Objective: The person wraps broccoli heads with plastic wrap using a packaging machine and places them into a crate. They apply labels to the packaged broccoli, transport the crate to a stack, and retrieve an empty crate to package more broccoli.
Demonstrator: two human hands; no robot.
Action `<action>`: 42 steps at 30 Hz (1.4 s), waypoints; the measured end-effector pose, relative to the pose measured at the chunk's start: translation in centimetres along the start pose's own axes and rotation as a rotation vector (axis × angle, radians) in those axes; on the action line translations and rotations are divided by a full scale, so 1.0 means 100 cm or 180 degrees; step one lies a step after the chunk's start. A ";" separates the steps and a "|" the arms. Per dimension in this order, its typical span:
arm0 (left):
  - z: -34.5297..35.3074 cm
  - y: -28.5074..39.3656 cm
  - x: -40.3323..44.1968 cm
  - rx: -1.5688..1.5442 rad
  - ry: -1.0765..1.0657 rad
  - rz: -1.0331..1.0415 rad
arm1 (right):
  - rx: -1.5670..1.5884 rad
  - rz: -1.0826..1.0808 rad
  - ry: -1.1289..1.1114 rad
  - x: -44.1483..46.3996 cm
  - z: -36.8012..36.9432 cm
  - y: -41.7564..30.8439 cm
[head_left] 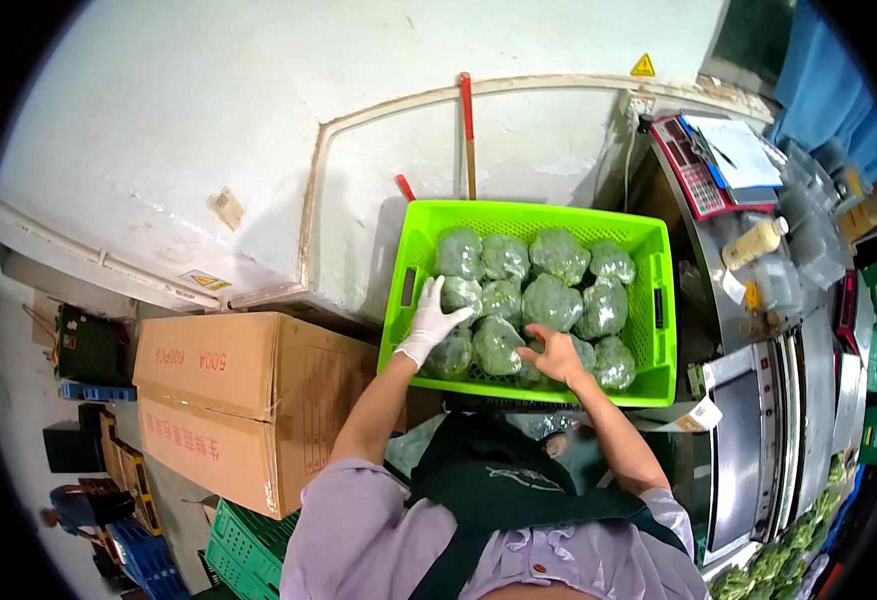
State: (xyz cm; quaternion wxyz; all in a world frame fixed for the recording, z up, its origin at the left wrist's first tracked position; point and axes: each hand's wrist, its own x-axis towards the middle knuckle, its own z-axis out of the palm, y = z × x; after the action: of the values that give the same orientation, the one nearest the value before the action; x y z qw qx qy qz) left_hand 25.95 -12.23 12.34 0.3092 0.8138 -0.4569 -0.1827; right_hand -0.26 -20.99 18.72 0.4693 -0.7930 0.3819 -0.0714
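In front of me a bright green plastic crate [538, 212] holds several broccoli heads in clear plastic wrap, set in rows. My left hand [432, 322], in a white glove, rests along the crate's left side with its fingers stretched out. They touch the edge of a wrapped broccoli head [463, 297]. My right hand [556, 357] is bare and lies over the front rows, thumb and forefinger apart. Its fingertips reach the side of another wrapped broccoli head [498, 347]. Part of the broccoli under the right palm is hidden.
A large cardboard box [208, 400] stands to the left, with green crates [248, 545] below it. On the right are a metal counter with a red scale [698, 180], a clipboard [743, 155], a bottle [755, 243] and a wrapping machine [743, 440]. Loose broccoli [773, 560] lies at lower right.
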 end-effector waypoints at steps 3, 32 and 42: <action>0.001 0.017 0.013 0.0396 -0.0031 -0.0057 | -0.0184 -0.0123 -0.0034 0.069 0.000 -0.010; 0.029 -0.029 0.045 -0.0207 0.0338 0.0450 | -0.1131 0.0092 0.0179 0.282 0.061 -0.058; 0.029 -0.037 0.040 -0.0470 0.0261 0.0565 | -0.0575 -0.0569 0.0810 0.236 0.058 -0.039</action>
State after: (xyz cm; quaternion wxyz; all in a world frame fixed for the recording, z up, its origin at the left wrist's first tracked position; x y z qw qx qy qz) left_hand 28.66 -15.15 7.68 0.4017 0.7519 -0.4994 -0.1542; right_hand 21.03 -31.83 12.85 0.3358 -0.8472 0.3711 -0.1780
